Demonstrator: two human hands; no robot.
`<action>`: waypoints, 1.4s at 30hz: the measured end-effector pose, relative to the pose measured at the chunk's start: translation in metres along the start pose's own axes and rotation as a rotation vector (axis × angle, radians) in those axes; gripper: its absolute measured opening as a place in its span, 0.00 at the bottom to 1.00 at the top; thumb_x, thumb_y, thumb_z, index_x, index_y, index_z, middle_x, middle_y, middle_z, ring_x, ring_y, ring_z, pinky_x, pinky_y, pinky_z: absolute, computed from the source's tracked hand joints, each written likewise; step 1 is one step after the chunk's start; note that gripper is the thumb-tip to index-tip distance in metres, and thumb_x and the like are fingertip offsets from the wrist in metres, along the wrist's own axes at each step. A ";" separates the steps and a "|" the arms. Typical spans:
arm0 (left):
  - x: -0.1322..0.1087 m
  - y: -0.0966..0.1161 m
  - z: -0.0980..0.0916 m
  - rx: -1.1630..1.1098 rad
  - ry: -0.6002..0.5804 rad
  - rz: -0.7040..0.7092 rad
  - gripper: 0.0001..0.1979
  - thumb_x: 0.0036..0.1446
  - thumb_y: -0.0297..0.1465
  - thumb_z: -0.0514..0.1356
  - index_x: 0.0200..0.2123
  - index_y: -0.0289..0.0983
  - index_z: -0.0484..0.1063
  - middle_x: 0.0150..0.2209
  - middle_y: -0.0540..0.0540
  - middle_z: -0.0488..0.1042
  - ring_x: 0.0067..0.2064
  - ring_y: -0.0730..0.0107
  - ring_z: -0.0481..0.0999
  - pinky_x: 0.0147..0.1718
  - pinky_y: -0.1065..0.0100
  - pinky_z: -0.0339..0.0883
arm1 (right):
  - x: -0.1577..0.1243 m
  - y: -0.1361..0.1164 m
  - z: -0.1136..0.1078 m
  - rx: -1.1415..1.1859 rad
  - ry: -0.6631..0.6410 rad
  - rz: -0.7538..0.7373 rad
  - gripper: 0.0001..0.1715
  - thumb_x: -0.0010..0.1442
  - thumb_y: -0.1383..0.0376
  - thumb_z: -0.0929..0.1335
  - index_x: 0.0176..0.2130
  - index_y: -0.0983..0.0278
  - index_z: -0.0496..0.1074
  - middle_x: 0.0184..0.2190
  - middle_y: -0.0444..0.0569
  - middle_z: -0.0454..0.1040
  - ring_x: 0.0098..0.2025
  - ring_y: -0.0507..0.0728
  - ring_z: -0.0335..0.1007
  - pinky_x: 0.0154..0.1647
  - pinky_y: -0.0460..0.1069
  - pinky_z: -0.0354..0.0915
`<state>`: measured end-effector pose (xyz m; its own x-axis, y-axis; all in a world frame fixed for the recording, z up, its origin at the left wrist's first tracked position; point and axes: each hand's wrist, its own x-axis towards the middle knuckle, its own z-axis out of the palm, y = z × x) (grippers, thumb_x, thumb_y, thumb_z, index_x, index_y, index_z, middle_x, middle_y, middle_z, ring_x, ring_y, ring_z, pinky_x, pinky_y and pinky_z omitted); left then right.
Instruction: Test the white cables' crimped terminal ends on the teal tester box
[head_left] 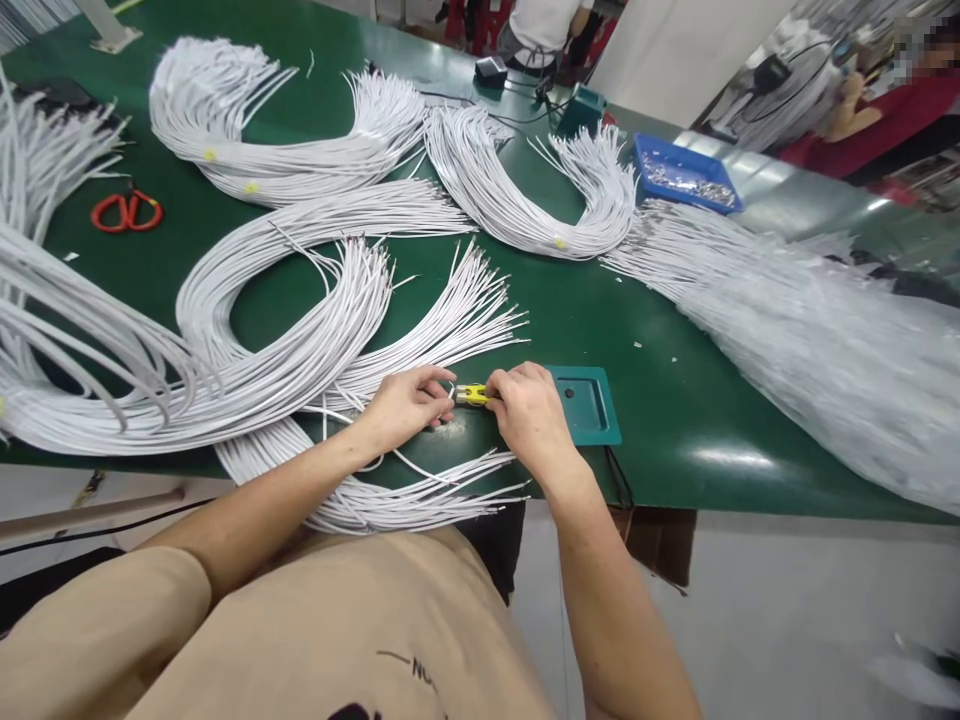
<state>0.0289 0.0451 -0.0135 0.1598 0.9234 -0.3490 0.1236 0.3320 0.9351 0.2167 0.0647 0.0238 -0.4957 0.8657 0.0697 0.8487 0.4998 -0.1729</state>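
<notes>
My right hand (529, 415) is closed around a small yellow tool (472, 395) with a dark tip; its exact kind does not show. The tip points left toward my left hand (409, 405), whose thumb and fingers pinch the end of a white cable (451, 391) close to it. Whether tool and cable touch I cannot tell. Beneath my left forearm lies a bundle of white cables (375, 505), its tips fanned to the right. Another fanned cable bundle (450, 325) rests just beyond my hands. A teal shallow tray (592, 438) sits right beside my right hand.
Several curved bundles of white cables (289, 165) cover the green table (637, 340). Red-handled scissors (126, 211) lie at the left. A blue bin (686, 172) of small metal parts stands at the back, near a long plastic-covered bundle (817, 350). Other people sit beyond.
</notes>
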 end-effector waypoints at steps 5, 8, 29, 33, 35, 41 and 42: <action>0.002 -0.005 0.003 0.027 0.013 -0.011 0.17 0.49 0.29 0.63 0.45 0.34 0.71 0.28 0.49 0.75 0.29 0.69 0.80 0.27 0.72 0.74 | 0.002 0.003 0.003 0.012 0.020 0.010 0.06 0.55 0.73 0.66 0.30 0.62 0.70 0.25 0.47 0.71 0.35 0.58 0.62 0.46 0.53 0.57; 0.002 -0.008 0.005 0.046 0.017 -0.007 0.17 0.49 0.29 0.63 0.45 0.34 0.71 0.28 0.49 0.76 0.29 0.69 0.80 0.26 0.72 0.74 | 0.002 0.002 0.002 0.015 0.020 0.023 0.06 0.56 0.72 0.66 0.30 0.62 0.71 0.25 0.47 0.71 0.34 0.58 0.62 0.46 0.53 0.59; -0.019 0.015 -0.009 -0.105 -0.032 0.021 0.24 0.48 0.30 0.65 0.50 0.34 0.69 0.30 0.52 0.70 0.31 0.72 0.79 0.26 0.75 0.67 | -0.038 -0.005 0.001 0.069 0.418 0.323 0.20 0.65 0.59 0.62 0.54 0.65 0.68 0.54 0.58 0.70 0.58 0.64 0.62 0.62 0.62 0.52; -0.022 0.021 -0.014 -0.162 -0.062 -0.009 0.19 0.49 0.31 0.66 0.45 0.32 0.73 0.31 0.50 0.70 0.34 0.72 0.79 0.28 0.76 0.65 | -0.042 -0.031 0.000 0.361 0.443 0.287 0.11 0.64 0.63 0.63 0.42 0.63 0.74 0.40 0.51 0.77 0.44 0.59 0.69 0.50 0.54 0.62; -0.022 0.022 -0.015 -0.174 -0.065 -0.016 0.18 0.49 0.31 0.66 0.44 0.32 0.73 0.31 0.49 0.71 0.34 0.72 0.79 0.28 0.76 0.65 | -0.042 -0.042 0.002 0.498 0.414 0.264 0.09 0.64 0.65 0.64 0.36 0.62 0.74 0.36 0.49 0.78 0.41 0.58 0.70 0.46 0.52 0.64; -0.025 0.019 -0.016 -0.207 -0.115 0.076 0.20 0.50 0.31 0.66 0.47 0.34 0.72 0.29 0.51 0.70 0.31 0.74 0.76 0.27 0.76 0.63 | -0.036 -0.055 0.003 0.725 0.384 0.286 0.07 0.62 0.66 0.65 0.34 0.62 0.74 0.35 0.47 0.77 0.37 0.54 0.71 0.43 0.49 0.65; -0.026 0.019 -0.017 -0.215 -0.129 0.092 0.19 0.50 0.31 0.66 0.47 0.34 0.72 0.29 0.51 0.70 0.31 0.75 0.76 0.28 0.76 0.63 | -0.035 -0.056 0.003 0.743 0.382 0.297 0.07 0.62 0.66 0.66 0.34 0.62 0.74 0.34 0.47 0.77 0.37 0.54 0.71 0.42 0.48 0.65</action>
<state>0.0105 0.0304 0.0142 0.2861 0.9239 -0.2542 -0.1054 0.2941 0.9499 0.1862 0.0061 0.0282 -0.0657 0.9731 0.2210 0.5273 0.2219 -0.8202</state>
